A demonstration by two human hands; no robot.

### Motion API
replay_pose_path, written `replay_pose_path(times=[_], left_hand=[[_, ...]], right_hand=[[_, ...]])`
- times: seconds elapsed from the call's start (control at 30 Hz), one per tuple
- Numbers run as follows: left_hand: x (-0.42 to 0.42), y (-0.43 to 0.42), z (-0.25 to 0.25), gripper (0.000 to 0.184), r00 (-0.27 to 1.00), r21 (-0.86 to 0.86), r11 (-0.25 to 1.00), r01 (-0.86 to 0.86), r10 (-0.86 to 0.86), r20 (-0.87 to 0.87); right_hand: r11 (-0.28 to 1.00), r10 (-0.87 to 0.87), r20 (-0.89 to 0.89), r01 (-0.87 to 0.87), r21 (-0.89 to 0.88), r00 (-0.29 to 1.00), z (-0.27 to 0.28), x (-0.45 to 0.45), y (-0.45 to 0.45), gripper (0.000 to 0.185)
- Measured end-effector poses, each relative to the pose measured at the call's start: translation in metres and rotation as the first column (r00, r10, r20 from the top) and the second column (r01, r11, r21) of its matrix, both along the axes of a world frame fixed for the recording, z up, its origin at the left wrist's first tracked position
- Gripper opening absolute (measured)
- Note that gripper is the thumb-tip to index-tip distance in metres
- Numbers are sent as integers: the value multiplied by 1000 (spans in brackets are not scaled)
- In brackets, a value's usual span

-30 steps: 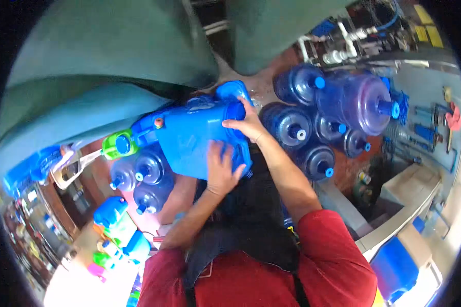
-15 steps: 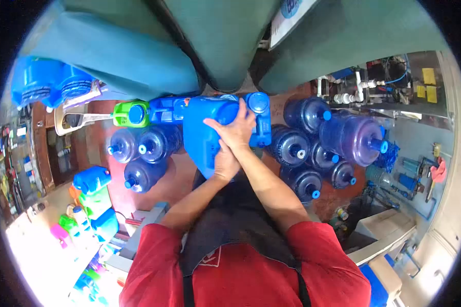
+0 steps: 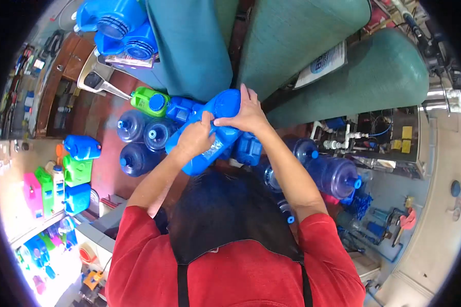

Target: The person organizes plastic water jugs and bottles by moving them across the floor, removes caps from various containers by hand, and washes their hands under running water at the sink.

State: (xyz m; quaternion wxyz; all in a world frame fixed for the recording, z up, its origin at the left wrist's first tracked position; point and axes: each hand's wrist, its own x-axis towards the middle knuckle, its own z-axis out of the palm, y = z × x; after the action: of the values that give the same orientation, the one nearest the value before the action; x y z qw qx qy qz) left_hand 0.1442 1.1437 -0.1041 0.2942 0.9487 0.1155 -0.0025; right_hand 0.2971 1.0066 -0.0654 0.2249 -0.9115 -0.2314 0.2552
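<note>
A blue plastic water jug (image 3: 193, 165) is tilted in front of my apron, its wide blue cap (image 3: 227, 105) facing up. My left hand (image 3: 195, 137) is closed around the jug near its handle, just below the cap; part of the handle is hidden. Against the cap's right side rests my right hand (image 3: 248, 113), fingers curled over its far edge and thumb reaching across the near side. Beside the jug are another blue jug (image 3: 248, 149) and a green jug (image 3: 147, 101).
Several large round water bottles stand left, such as one bottle (image 3: 138, 158), and right, such as another bottle (image 3: 335, 176). Tall green tanks (image 3: 287, 41) rise ahead. Blue jugs (image 3: 112, 23) sit at upper left. White pipes (image 3: 346, 138) run at right.
My left hand has moved from beside my right wrist to the left, onto the jug's handle area. The jug has tilted and turned, and the camera view has shifted.
</note>
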Motion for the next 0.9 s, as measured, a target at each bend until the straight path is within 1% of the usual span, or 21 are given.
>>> replay_pose_path(times=[0.03, 0.07, 0.1, 0.13, 0.2, 0.27, 0.3, 0.33, 0.37, 0.4, 0.43, 0.47, 0.5, 0.53, 0.57, 0.6, 0.67, 0.7, 0.73, 0.8, 0.9], left_hand=[[0, 3, 11, 52, 995, -28, 999, 46, -44, 91], [0, 6, 24, 52, 994, -31, 999, 36, -33, 100], [1, 9, 38, 53, 995, -25, 998, 56, -54, 89], [2, 11, 47, 54, 994, -19, 997, 78, -77, 77], [3, 17, 53, 53, 990, -50, 995, 83, -77, 119], [5, 19, 61, 53, 979, -29, 992, 122, -115, 169], [6, 17, 66, 53, 977, -30, 992, 123, -116, 177], [7, 12, 78, 61, 989, -9, 995, 96, -94, 112], [8, 10, 85, 70, 996, 13, 997, 72, -73, 47], [11, 10, 88, 70, 996, 13, 997, 79, -79, 51], [13, 8, 90, 82, 991, 26, 991, 129, -130, 37], [14, 8, 91, 94, 985, 41, 984, 172, -173, 21], [15, 10, 92, 94, 983, 39, 983, 181, -182, 21], [16, 15, 93, 100, 974, 58, 973, 225, -225, -7], [17, 18, 92, 106, 964, 72, 961, 266, -264, -37], [17, 20, 90, 106, 964, 64, 962, 266, -264, -38], [19, 23, 86, 104, 953, 54, 951, 303, -301, -41], [19, 23, 81, 106, 951, 34, 950, 309, -309, -3], [20, 23, 81, 106, 950, 31, 949, 313, -313, -3], [22, 21, 83, 106, 950, -1, 952, 306, -305, -64], [22, 19, 87, 106, 951, -52, 952, 303, -305, -48]], right_hand=[[988, 95, 99, -106, 108, 991, 8, -1, -6, 145], [954, 177, 204, -218, 205, 963, 14, 0, -11, 143], [904, 248, 212, -304, 299, 945, 19, 4, -14, 137], [903, 255, 220, -313, 293, 942, 25, 7, -17, 137], [857, 421, 319, -488, 169, 849, 39, 13, -23, 132], [856, 411, 308, -479, 192, 858, 53, 10, -23, 126], [914, 332, 248, -376, 156, 910, 59, 5, -21, 125], [957, 241, 190, -265, 115, 952, 67, -1, -17, 125], [959, 236, 195, -261, 113, 952, 71, -7, -12, 125], [991, 101, 137, -112, 70, 985, 74, -13, -6, 127], [999, -49, 83, 48, 14, 995, 75, -18, -7, 130], [998, -57, 83, 56, 11, 995, 67, -17, -13, 130], [999, 26, 133, -31, 34, 991, 51, -12, -20, 133], [991, 110, 185, -121, 52, 977, 41, -5, -27, 135], [967, 173, 108, -190, 173, 979, 45, 1, -32, 137], [968, 173, 104, -189, 166, 979, 51, 6, -38, 137], [905, 424, 166, -410, -109, 890, 81, 10, -41, 136], [900, 436, 165, -433, -52, 885, 76, 14, -42, 131], [901, 432, 163, -429, -54, 887, 67, 19, -43, 131], [818, 550, 152, -567, 97, 821, 53, 29, -45, 125], [875, 467, 165, -481, 55, 869, 61, 20, -44, 121]])
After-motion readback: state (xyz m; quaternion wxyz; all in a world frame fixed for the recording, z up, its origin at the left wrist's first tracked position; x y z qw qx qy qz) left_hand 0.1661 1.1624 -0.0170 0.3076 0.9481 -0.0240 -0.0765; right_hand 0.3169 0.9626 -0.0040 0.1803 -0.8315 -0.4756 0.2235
